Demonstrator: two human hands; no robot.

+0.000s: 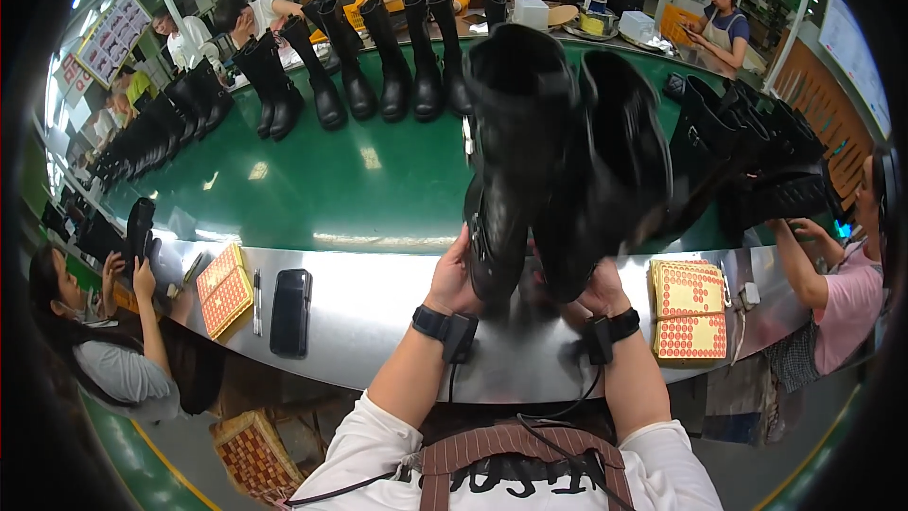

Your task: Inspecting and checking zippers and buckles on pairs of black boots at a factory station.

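Note:
In front of me I hold up a pair of tall black boots above the near metal edge of the table, shafts upward. My left hand point(454, 282) is closed around the foot part of the left boot point(518, 132), which has a buckle strap on its side. The right boot point(619, 147) leans outward, slightly blurred, with my right hand point(601, 290) closed around its lower part. Most of my fingers are hidden behind the boots. Both wrists wear black bands with small boxes and cables.
Behind the held pair lies a green conveyor belt point(312, 175) with several black boots point(383, 61) standing along its far side. More dark boots point(747, 132) crowd the right. Yellow sticker sheets point(225, 291), a pen point(257, 303), and a phone point(290, 312) lie left; another sheet stack point(689, 312) lies right. Co-workers sit around.

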